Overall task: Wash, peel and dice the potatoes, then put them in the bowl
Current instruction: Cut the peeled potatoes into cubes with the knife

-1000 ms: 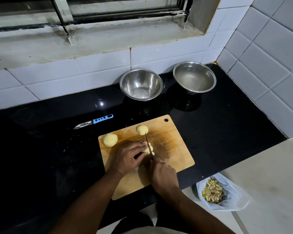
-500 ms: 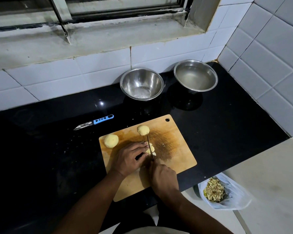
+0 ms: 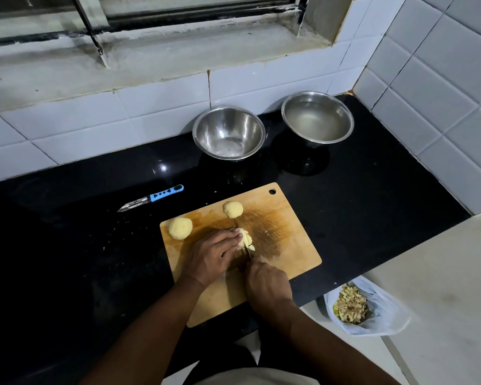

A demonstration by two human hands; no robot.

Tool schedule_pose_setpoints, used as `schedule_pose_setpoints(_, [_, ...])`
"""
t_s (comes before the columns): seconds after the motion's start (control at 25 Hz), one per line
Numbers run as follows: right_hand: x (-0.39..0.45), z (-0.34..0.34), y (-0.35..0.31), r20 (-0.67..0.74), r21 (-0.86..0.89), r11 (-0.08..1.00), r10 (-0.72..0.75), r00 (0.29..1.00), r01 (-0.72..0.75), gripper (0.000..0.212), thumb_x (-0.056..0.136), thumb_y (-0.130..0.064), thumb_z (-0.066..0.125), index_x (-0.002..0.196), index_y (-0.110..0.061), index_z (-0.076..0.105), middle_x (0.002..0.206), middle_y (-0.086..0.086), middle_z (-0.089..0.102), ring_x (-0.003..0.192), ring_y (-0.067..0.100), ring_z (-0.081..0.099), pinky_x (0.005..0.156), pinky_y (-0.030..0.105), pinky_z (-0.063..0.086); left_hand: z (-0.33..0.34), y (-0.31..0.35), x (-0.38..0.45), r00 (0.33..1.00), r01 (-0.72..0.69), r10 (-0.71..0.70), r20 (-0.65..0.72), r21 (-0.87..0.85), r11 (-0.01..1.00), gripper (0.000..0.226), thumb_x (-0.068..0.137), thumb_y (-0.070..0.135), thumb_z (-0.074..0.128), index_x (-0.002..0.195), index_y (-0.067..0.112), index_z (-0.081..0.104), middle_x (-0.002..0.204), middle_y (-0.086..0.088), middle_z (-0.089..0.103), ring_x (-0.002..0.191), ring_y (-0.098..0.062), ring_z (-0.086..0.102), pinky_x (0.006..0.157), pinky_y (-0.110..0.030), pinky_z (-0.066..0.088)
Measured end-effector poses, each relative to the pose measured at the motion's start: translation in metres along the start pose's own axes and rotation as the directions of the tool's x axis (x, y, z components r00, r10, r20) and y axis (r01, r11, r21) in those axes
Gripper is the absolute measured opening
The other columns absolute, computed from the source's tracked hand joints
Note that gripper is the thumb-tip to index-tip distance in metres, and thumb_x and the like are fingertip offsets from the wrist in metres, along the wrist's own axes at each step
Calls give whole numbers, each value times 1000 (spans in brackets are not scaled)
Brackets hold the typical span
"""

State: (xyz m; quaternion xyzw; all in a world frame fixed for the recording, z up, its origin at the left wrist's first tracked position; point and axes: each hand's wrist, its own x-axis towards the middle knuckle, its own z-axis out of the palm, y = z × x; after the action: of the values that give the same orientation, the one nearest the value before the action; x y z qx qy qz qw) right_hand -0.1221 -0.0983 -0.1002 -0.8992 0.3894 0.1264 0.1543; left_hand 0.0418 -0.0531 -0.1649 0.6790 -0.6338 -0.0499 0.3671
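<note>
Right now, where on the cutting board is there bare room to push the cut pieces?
The cutting board is bare right of the knife, out to its right edge. The left half is crowded: left hand on the potato being cut, two peeled potatoes behind.

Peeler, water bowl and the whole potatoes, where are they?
Peeler [image 3: 165, 193]: head view, blue handle.
Water bowl [image 3: 288, 105]: head view, left rim.
Whole potatoes [image 3: 180, 228] [image 3: 233, 209]: head view, their peeled tops.
</note>
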Motion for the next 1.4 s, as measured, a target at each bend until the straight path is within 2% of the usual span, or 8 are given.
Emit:
schedule_pose_setpoints(0.44, [-24,11,6,52,-13,997,79,996,-78,34,103,-18,24,130,-5,41,104,8,67,86,30,66,60,35,40,0,2,-1,1000,-12,13,-26,31,999,28,94,25,65,116,10,75,120,-1,70,115,-11,64,94,-27,54])
schedule_pose_setpoints(0.68, [-44,9,12,61,-27,1000,16,998,-14,37,104,-18,23,133,-3,39,104,8,66,86,30,65,63,36,42,1,3,-1,998,38,-40,-41,-45,998,31,94,30,62,112,8,76,116,-1,71,112,-10,65,90,-30,57])
schedule_pose_setpoints(0.8, [-53,6,21,-14,43,999,-23,1000,24,37,105,-28,23,128,-7,43,101,6,66,84,32,63,64,37,40,1,2,-1,997,49,-54,-61,-75,996,32,92,32,64,109,7,76,114,-1,72,108,-9,67,87,-29,58])
schedule_pose_setpoints(0.92, [-60,5,26,-68,145,989,19,998,-9,39,105,-42,23,120,-16,49,95,4,68,82,30,65,68,38,46,1,0,-1,993,69,-79,-82,-116,991,26,86,21,76,107,6,77,114,-3,73,106,-9,69,85,-30,59])
schedule_pose_setpoints(1.0, [-59,5,24,-82,188,982,47,996,-31,38,104,-45,24,116,-19,49,92,4,68,81,29,66,68,38,46,1,0,-1,992,86,-97,-79,-131,988,27,82,15,81,107,5,77,115,-3,73,106,-9,69,85,-31,59])
schedule_pose_setpoints(1.2, [-40,-5,14,-180,252,967,74,981,-26,32,105,-43,26,106,-21,49,85,1,67,75,23,65,63,33,36,0,3,1,985,147,-158,-65,-152,977,27,79,17,83,105,8,78,113,1,74,103,-4,68,86,-26,58])
schedule_pose_setpoints(1.4, [-14,-5,4,-182,225,974,40,982,2,36,107,-40,22,109,-20,52,91,2,70,77,25,65,61,32,33,-6,4,2,982,179,-184,-31,-134,975,27,80,15,82,106,9,77,112,3,73,103,-2,67,88,-21,56])
